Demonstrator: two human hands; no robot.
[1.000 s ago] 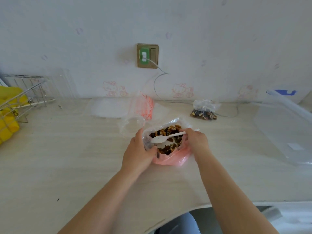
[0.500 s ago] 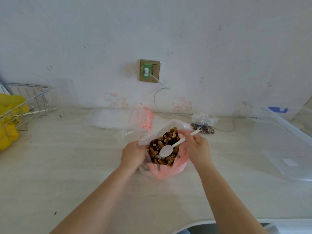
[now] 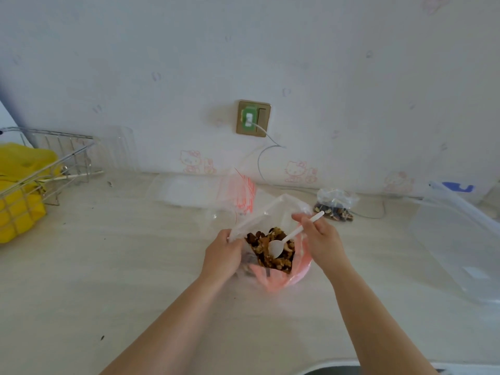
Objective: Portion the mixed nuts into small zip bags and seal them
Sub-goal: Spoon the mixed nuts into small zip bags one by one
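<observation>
No legible labels. Our left hand [image 3: 223,253] grips the pink bag [image 3: 281,277] of mixed nuts [image 3: 270,255]; our right hand [image 3: 322,239] pinches the white spoon [image 3: 286,240].

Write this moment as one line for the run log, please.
left hand: holds nut bag open | right hand: grips white spoon, bowl on mixed nuts | one filled small bag behind

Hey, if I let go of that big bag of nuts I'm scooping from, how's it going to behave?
Probably floppy: the big bag is thin film, its mouth held open only by the left hand. Without that grip the rim would likely sag over the mixed nuts. The nut load at the bottom should keep it from sliding, though it might slump sideways and spill.
</observation>
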